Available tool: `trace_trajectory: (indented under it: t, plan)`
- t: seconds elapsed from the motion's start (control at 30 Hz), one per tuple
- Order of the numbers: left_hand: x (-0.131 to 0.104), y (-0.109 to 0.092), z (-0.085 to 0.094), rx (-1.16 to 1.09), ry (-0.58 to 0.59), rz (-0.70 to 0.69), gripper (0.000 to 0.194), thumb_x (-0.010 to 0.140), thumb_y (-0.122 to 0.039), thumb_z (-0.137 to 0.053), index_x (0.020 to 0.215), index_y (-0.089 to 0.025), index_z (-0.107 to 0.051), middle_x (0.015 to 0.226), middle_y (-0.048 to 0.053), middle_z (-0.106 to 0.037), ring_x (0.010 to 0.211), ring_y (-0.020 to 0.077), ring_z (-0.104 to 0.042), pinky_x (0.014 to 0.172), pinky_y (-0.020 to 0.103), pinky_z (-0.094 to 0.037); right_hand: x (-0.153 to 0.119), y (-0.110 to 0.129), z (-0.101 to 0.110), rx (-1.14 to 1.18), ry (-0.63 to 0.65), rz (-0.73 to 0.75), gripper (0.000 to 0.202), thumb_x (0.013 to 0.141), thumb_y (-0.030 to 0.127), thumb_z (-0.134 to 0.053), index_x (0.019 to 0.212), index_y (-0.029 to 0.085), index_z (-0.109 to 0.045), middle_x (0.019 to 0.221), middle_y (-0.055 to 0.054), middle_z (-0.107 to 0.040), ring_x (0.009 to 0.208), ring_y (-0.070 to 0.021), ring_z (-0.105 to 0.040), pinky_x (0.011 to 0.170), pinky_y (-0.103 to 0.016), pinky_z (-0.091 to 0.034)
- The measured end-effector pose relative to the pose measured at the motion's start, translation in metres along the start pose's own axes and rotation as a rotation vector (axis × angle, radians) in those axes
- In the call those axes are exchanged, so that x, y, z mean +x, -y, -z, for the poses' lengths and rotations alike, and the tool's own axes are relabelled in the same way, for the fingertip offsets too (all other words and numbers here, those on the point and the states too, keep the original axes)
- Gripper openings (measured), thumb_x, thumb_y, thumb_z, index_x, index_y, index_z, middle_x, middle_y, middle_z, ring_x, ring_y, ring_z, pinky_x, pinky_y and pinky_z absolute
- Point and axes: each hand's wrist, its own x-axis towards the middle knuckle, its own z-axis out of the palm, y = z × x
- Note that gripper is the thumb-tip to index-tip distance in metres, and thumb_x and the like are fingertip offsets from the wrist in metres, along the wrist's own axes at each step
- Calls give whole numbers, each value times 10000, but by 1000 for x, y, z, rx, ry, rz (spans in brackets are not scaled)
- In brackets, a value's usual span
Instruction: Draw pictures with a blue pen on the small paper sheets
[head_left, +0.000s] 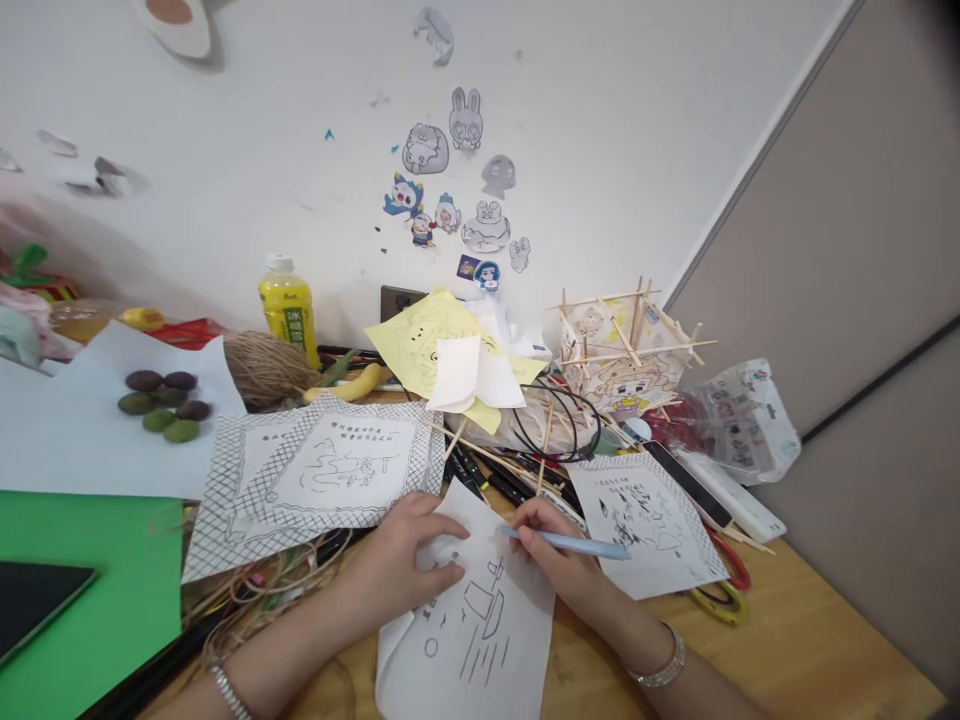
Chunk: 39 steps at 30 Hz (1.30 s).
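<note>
A white sheet of paper (517, 630) lies on the wooden table in front of me, with a line drawing of a sailboat, a small circle and slanted strokes. Over its upper left part rests my left hand (424, 550), fingers spread and holding nothing. My right hand (551, 550) grips a light blue pen (585, 544), its tip at the upper part of the sheet. Written characters beside my left fingers are partly covered. Past the left hand lie drawings with crosshatched borders (352, 460); another bordered drawing (645, 520) is just right of my right hand.
Behind are a yellow drink bottle (289, 310), a twine bundle (266, 368), yellow paper (405, 340), many pens (510, 485) and a stick-framed paper lantern (622, 350). Left are green board (142, 590) and small oval fruits (169, 400). A phone (686, 485) lies right, near a partition (847, 250).
</note>
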Motion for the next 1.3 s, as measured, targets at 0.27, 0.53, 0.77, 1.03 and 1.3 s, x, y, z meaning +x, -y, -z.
trace_trajectory:
  t: [0.27,0.53,0.77,1.03,1.3]
  plan:
    - [-3,0,0,112,29,-61,312,602,-250,-706,913,-264,-701,1026,59,-558,1050,295,-443,910,405,-380,-2,-13,4,-184,-27,90,285,747,324,-558,542,194,-410,507,40,-437,493,-107,-400,471,-225,-304]
    - [-3,1,-1,85,3,-69,298,597,-244,-707,894,-269,-709,1002,55,-549,1042,291,-442,905,386,-377,-1,-12,2,-403,65,204,350,767,269,-476,472,190,-305,459,46,-358,457,-94,-338,437,-224,-239]
    - [-3,0,-1,121,21,-67,303,611,-242,-692,913,-261,-701,1009,59,-547,1057,291,-431,914,390,-374,-2,-11,2,-415,97,197,319,771,272,-449,504,198,-291,486,42,-359,476,-101,-355,460,-232,-249]
    - [-3,-1,-1,92,8,-65,298,596,-232,-700,893,-259,-708,1013,57,-553,1051,295,-435,907,389,-377,-1,-12,1,-431,48,211,332,768,255,-460,485,197,-297,473,39,-373,472,-102,-354,450,-228,-251]
    - [-2,-1,-1,132,27,-57,298,604,-240,-703,900,-259,-707,1016,63,-554,1063,299,-434,911,389,-374,-1,-12,1,-441,43,229,328,770,257,-456,483,196,-309,465,40,-378,462,-101,-362,441,-226,-253]
